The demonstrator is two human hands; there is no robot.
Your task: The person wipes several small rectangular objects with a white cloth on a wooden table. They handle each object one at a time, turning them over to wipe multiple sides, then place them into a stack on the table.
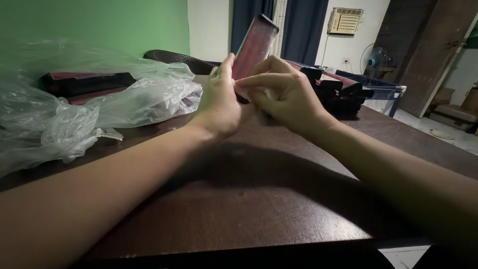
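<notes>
Between both sets of fingers, above the desk (259, 209), a flat dark-red panel w/ black edge (255, 46) is standing tilted. Left hand (219, 102) is bracing its lower end, fingers pressed together; right hand (281, 94) is pinching near the base. Looks stiff, light, prob. smooth, so gripping the edges seems best. Clear plastic bag (74, 104) is lying left of the fingers; black parts (341, 89) are lying right of them.

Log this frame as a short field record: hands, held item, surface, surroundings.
left hand: grips the flat dark red panel, tilted upright
right hand: fingers pinch at the panel's lower edge
surface: dark brown wooden table
left of hands: crumpled clear plastic bags over dark red pieces
behind hands: stack of black pieces
background: green wall, fan
</notes>
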